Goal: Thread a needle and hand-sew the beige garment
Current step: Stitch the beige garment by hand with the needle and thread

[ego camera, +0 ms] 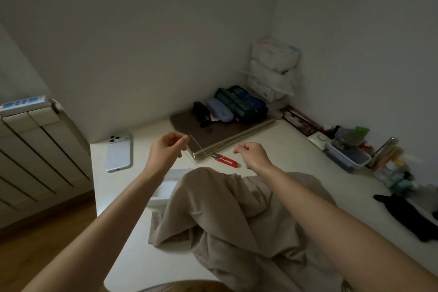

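Note:
The beige garment [227, 216] lies crumpled on the white table [296, 149], between my forearms. My left hand [166, 148] is raised above the table and pinches a thin pale thread [196, 142] that arcs from its fingertips down toward the garment. My right hand [252, 155] is held up at the same height and pinches a thin needle [244, 144], whose tip sticks up above the fingers. The two hands are apart. Whether the thread passes through the needle cannot be seen.
Red thread snips [225, 160] lie just beyond the garment. A white phone [118, 153] lies at the left, a white box [166, 187] under the garment's left edge. A brown mat [213, 130] with cases, containers [348, 152] and a black cloth [407, 216] line the back and right.

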Demonstrator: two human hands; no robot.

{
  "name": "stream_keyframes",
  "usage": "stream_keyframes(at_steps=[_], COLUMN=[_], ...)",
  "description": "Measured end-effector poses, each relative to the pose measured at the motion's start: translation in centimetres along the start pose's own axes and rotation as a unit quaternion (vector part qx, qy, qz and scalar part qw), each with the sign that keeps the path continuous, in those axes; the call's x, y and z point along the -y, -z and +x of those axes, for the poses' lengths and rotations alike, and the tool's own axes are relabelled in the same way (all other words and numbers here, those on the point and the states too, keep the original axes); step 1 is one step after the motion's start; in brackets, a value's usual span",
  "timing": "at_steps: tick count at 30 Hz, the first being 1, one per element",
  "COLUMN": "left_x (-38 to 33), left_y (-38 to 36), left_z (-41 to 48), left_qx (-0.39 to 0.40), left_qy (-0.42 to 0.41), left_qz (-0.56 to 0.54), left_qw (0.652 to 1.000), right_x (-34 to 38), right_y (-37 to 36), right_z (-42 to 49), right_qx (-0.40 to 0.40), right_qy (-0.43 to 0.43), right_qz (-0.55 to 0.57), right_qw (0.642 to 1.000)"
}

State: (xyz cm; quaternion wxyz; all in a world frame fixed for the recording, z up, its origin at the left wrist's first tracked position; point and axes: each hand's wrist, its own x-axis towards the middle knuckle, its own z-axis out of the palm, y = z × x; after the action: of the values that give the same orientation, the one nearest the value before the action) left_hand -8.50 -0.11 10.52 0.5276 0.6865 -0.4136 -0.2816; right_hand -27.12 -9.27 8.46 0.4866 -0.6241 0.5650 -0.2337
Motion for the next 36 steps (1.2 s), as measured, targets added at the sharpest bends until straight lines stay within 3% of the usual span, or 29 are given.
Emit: stream_keyframes(at_steps=[7, 10, 13, 15, 19, 21, 36], left_x=[2.4, 3.9, 4.8, 5.1, 5.4, 5.5, 6.5], left_y=[0.7, 0.8, 0.8, 1.0, 0.9, 0.7, 0.4], left_z=[2.2, 2.7, 2.2, 1.8, 1.1, 0.8, -0.4], left_qx=[0.027, 0.100, 0.090, 0.104, 0.240, 0.270, 0.303], left_qy=[0.084, 0.099, 0.084, 0.079, 0.099, 0.105, 0.052], left_qz=[-0.019, 0.156, 0.245, 0.240, 0.237, 0.226, 0.106], left_qw=[0.996, 0.978, 0.962, 0.962, 0.936, 0.930, 0.946], right_x=[0.2, 0.1, 0.0, -0.2, -0.5, -0.5, -1.1], right_y=[-1.2, -1.8, -2.6, -3.0, -4.1, -5.0, -7.9], right_z=[1.1, 1.5, 1.4, 1.3, 1.0, 1.0, 0.4], right_qx=[0.002, 0.016, 0.025, 0.033, 0.075, 0.081, 0.090], right_qy=[-0.024, -0.010, -0.010, 0.010, 0.043, 0.056, 0.065], right_qz=[-0.013, -0.052, -0.063, -0.087, -0.100, -0.110, -0.231], right_qw=[1.000, 0.998, 0.998, 0.996, 0.991, 0.989, 0.967])
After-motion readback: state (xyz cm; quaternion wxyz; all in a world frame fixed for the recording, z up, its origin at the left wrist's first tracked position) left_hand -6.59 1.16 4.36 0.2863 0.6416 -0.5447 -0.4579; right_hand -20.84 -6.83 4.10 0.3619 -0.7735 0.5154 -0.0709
